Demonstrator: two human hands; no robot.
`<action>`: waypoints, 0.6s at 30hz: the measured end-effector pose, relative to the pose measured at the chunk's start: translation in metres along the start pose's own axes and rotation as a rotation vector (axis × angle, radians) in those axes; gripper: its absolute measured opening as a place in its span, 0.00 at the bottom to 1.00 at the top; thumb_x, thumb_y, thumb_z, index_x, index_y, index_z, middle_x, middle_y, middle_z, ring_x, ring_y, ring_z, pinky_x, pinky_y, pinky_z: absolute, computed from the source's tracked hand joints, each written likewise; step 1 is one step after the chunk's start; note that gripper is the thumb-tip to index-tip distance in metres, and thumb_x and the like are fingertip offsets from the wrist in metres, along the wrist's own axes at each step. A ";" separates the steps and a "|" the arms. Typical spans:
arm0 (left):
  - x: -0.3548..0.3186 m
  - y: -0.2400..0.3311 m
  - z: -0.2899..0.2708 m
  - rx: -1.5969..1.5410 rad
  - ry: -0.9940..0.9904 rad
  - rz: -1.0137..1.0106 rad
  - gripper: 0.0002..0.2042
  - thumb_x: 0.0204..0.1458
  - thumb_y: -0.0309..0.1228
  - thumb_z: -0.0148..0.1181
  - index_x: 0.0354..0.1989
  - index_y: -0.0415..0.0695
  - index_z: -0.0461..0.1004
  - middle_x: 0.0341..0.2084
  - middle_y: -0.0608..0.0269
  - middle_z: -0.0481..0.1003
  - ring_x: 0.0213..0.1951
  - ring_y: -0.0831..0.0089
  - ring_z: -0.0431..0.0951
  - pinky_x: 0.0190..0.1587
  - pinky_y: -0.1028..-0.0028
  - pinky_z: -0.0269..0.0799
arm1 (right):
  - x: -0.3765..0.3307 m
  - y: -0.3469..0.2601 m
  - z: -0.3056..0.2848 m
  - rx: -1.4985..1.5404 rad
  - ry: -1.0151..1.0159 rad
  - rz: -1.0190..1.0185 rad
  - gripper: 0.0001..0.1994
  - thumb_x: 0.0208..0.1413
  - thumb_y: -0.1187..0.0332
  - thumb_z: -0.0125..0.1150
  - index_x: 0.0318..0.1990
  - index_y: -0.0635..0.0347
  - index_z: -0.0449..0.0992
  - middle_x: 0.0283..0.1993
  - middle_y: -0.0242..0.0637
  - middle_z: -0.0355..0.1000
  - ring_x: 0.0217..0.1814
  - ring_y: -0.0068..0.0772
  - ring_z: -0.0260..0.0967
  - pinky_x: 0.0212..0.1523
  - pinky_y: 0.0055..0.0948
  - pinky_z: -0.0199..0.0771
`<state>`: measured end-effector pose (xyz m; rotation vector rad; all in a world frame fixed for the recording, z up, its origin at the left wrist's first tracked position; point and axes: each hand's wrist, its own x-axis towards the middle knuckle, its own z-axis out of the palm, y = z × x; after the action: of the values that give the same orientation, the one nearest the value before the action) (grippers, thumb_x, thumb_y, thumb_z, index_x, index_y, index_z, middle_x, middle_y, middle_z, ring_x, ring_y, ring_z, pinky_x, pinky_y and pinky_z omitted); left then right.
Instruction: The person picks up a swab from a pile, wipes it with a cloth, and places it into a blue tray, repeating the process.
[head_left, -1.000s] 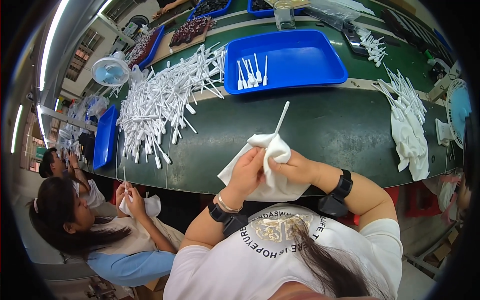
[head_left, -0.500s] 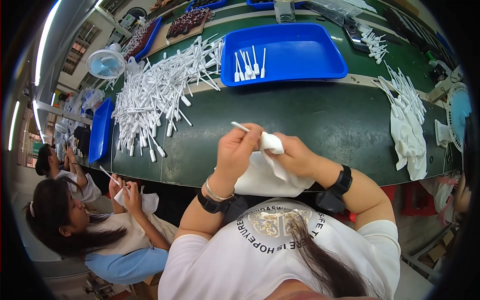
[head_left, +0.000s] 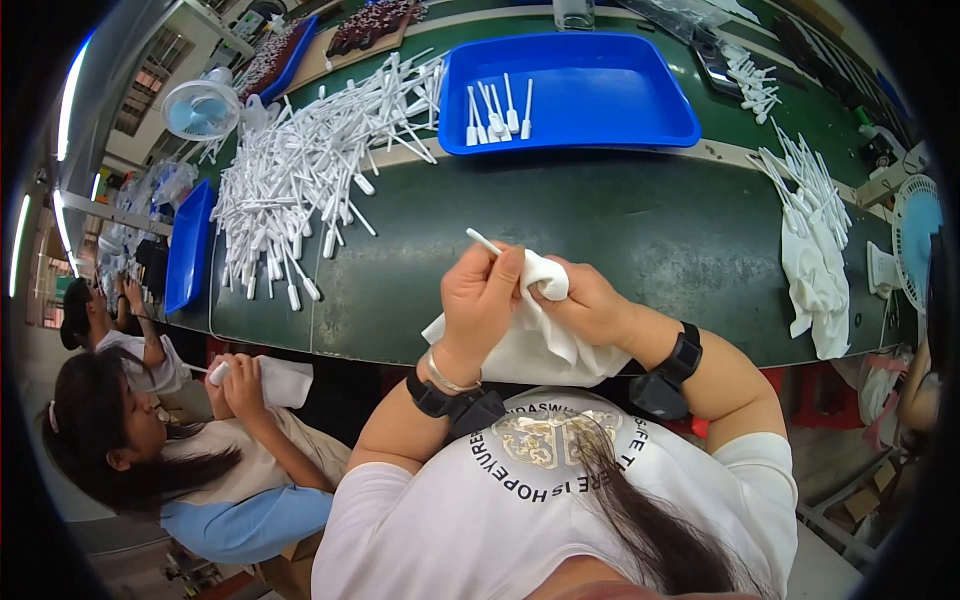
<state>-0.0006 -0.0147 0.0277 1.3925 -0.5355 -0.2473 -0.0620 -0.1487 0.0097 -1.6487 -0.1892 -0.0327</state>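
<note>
Gripping stick (head_left: pixel 483 242) and cloth (head_left: pixel 535 335), both hands (head_left: pixel 530 300)

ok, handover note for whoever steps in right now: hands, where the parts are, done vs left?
Left hand: pinches a white plastic stick by its shaft.
Right hand: holds a white cloth bunched around the stick's other end.
Done: six sticks lie in the blue tray ahead.
Left: the large pile of sticks on the green table, front left. More sticks and cloths lie to the right.
</note>
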 end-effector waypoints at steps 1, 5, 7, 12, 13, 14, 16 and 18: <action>-0.001 0.001 0.000 -0.005 -0.003 -0.004 0.10 0.54 0.32 0.46 0.26 0.39 0.67 0.13 0.68 0.65 0.13 0.86 0.60 0.15 0.87 0.55 | -0.001 0.000 -0.001 -0.002 0.004 0.006 0.10 0.53 0.70 0.48 0.42 0.61 0.67 0.34 0.28 0.67 0.35 0.18 0.63 0.35 0.19 0.64; 0.011 0.011 -0.018 -0.133 0.136 -0.063 0.08 0.52 0.30 0.48 0.27 0.39 0.67 0.13 0.68 0.66 0.13 0.86 0.61 0.15 0.87 0.56 | 0.002 -0.001 -0.006 -0.052 -0.022 0.028 0.09 0.53 0.71 0.47 0.40 0.61 0.67 0.33 0.28 0.67 0.34 0.18 0.63 0.35 0.20 0.64; 0.021 0.015 -0.030 -0.254 0.139 -0.012 0.07 0.52 0.29 0.49 0.27 0.38 0.67 0.14 0.68 0.66 0.13 0.86 0.62 0.15 0.87 0.57 | 0.002 0.004 -0.007 0.122 0.002 0.093 0.08 0.53 0.69 0.48 0.40 0.61 0.67 0.33 0.28 0.67 0.34 0.18 0.63 0.35 0.20 0.64; 0.005 0.009 -0.014 -0.015 0.214 0.018 0.07 0.50 0.29 0.52 0.25 0.39 0.68 0.14 0.66 0.66 0.14 0.83 0.64 0.16 0.84 0.58 | 0.004 0.004 -0.003 0.399 0.046 0.311 0.10 0.55 0.64 0.48 0.39 0.61 0.68 0.33 0.29 0.67 0.33 0.17 0.63 0.34 0.20 0.65; 0.005 0.005 -0.012 -0.016 0.212 0.021 0.07 0.50 0.29 0.52 0.25 0.39 0.68 0.14 0.66 0.66 0.14 0.83 0.64 0.16 0.84 0.58 | 0.005 0.004 -0.004 0.397 0.047 0.308 0.10 0.55 0.64 0.48 0.39 0.61 0.68 0.33 0.29 0.67 0.33 0.17 0.63 0.34 0.20 0.65; 0.005 0.003 -0.009 0.223 0.068 0.299 0.07 0.48 0.29 0.54 0.24 0.40 0.68 0.14 0.65 0.66 0.15 0.80 0.65 0.16 0.81 0.59 | 0.007 0.004 -0.005 0.474 0.103 0.351 0.11 0.55 0.63 0.47 0.39 0.61 0.68 0.33 0.29 0.67 0.33 0.17 0.63 0.34 0.20 0.65; 0.005 0.000 -0.003 0.461 -0.082 0.580 0.06 0.45 0.29 0.56 0.22 0.41 0.68 0.14 0.65 0.66 0.16 0.77 0.67 0.16 0.79 0.60 | 0.010 0.004 -0.006 0.627 0.216 0.435 0.13 0.55 0.61 0.47 0.38 0.62 0.69 0.33 0.30 0.67 0.33 0.17 0.63 0.34 0.20 0.65; 0.007 0.002 0.004 0.740 -0.352 0.802 0.06 0.38 0.27 0.60 0.22 0.41 0.69 0.14 0.64 0.65 0.16 0.70 0.66 0.18 0.74 0.60 | 0.011 0.008 -0.008 0.616 0.234 0.443 0.13 0.55 0.62 0.46 0.38 0.63 0.69 0.33 0.30 0.67 0.32 0.17 0.63 0.33 0.20 0.65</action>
<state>0.0027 -0.0213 0.0318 1.7133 -1.5341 0.4100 -0.0489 -0.1563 0.0044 -1.0307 0.3220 0.1553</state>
